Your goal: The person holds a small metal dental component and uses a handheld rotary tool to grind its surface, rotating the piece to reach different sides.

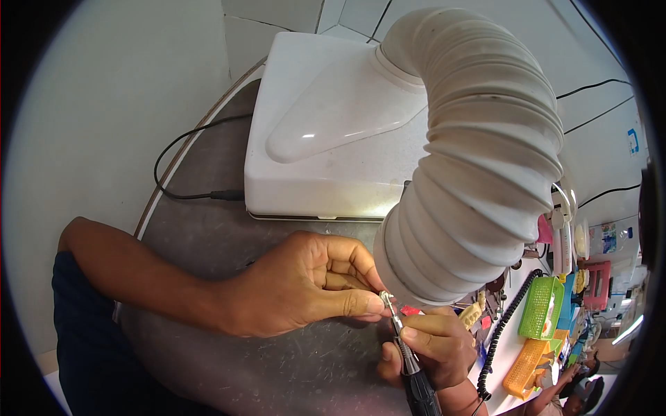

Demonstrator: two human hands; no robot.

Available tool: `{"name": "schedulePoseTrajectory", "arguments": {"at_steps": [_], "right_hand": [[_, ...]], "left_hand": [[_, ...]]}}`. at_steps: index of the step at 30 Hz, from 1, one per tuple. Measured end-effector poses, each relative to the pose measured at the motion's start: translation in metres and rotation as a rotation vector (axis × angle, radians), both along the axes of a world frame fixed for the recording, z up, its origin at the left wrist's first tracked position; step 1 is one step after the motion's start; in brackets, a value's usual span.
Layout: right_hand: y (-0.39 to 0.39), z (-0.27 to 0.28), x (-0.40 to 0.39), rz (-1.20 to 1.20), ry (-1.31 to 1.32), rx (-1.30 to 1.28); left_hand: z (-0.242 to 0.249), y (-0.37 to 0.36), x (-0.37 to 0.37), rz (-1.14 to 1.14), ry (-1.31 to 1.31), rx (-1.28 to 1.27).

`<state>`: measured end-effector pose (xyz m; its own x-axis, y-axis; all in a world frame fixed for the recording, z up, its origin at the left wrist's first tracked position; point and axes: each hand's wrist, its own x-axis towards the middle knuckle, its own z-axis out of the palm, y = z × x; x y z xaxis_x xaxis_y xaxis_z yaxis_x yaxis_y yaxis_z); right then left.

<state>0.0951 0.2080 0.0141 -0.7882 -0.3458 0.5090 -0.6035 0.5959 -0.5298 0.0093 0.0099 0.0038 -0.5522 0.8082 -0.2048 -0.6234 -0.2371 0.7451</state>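
Observation:
My left hand (298,284) reaches in from the left and pinches a small, shiny pale piece (385,296) between thumb and fingers. What kind of piece it is, I cannot tell. In my right hand (438,341) is a rotary handpiece (411,360) with a metal nose and a black body, its fingers wrapped around the metal part. The tool's tip points up at the pale piece and overlaps it in this view. Both hands are close under the mouth of a ribbed white hose (479,159), over the dark grey worktop (229,374).
A white box-shaped unit (326,139) joins the hose behind my hands, a black cable (163,166) plugged into its side. To the right are a coiled black cord (501,340), a green basket (541,308) and an orange basket (525,367). Another person (572,392) is at the lower right.

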Motion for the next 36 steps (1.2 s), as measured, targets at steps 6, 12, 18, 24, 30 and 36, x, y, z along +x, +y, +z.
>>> {"name": "schedulePoseTrajectory", "arguments": {"at_steps": [6,12,18,24,30,36], "right_hand": [[-0.0029,0.0056,0.0005,0.012,-0.015,-0.015],[-0.0033,0.0063,0.0010,0.022,-0.041,-0.048],[-0.0035,0.0058,0.0010,0.020,-0.034,-0.057],[-0.0042,0.0058,0.0012,0.020,-0.028,-0.034],[-0.0003,-0.0005,-0.0019,0.014,0.028,-0.022],[-0.0006,-0.0005,0.0004,0.009,0.017,-0.016]], "left_hand": [[-0.0014,0.0009,0.0014,0.020,-0.006,0.006],[-0.0006,0.0006,0.0015,0.002,0.003,-0.005],[-0.0004,0.0013,0.0017,0.003,0.004,0.003],[0.0019,0.0013,0.0007,0.012,0.006,-0.005],[0.0027,0.0007,0.0014,0.025,0.019,0.002],[0.0011,0.0005,0.0020,0.036,0.031,-0.016]]}}
